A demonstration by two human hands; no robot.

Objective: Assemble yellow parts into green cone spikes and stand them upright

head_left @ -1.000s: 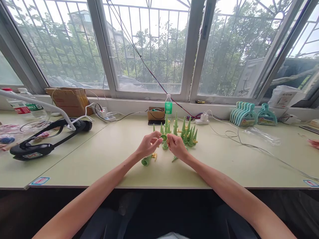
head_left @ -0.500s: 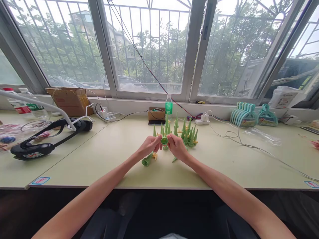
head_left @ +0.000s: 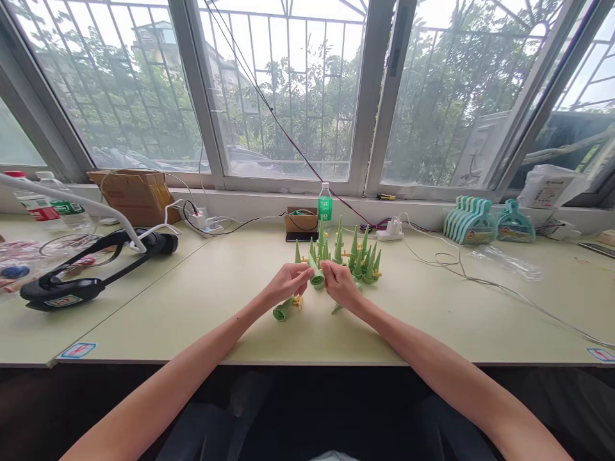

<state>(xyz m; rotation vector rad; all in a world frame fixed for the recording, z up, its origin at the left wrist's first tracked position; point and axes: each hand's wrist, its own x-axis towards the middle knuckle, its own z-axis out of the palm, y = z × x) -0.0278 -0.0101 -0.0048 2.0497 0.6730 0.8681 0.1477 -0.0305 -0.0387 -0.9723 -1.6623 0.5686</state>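
Between my two hands is a green plastic plant watering spike (head_left: 316, 276), its open round end tilted down toward me and its point away. My left hand (head_left: 289, 282) is closed, fingers and thumb pinching the spike's left side. From the right, my right hand (head_left: 340, 282) grips it too, its fingertips partly hidden. Below my left hand another green spike (head_left: 282, 310) lies on its side, with small yellow valves (head_left: 298, 301) beside it. Several upright green spikes (head_left: 358, 256) with yellow valves stand close behind my hands. Under my right hand a spike tip (head_left: 337, 307) pokes out.
A green-labelled bottle (head_left: 325, 206) and a small brown box (head_left: 301, 222) stand at the back. A black headset (head_left: 96, 269) lies at left. Teal hangers (head_left: 471, 221), a white cable (head_left: 509, 289) and a clear plastic bag (head_left: 514, 264) are at right.
The held spike has tipped, so its open end now faces lower and more of its body shows. Both hands stay nearly in place, still on it.
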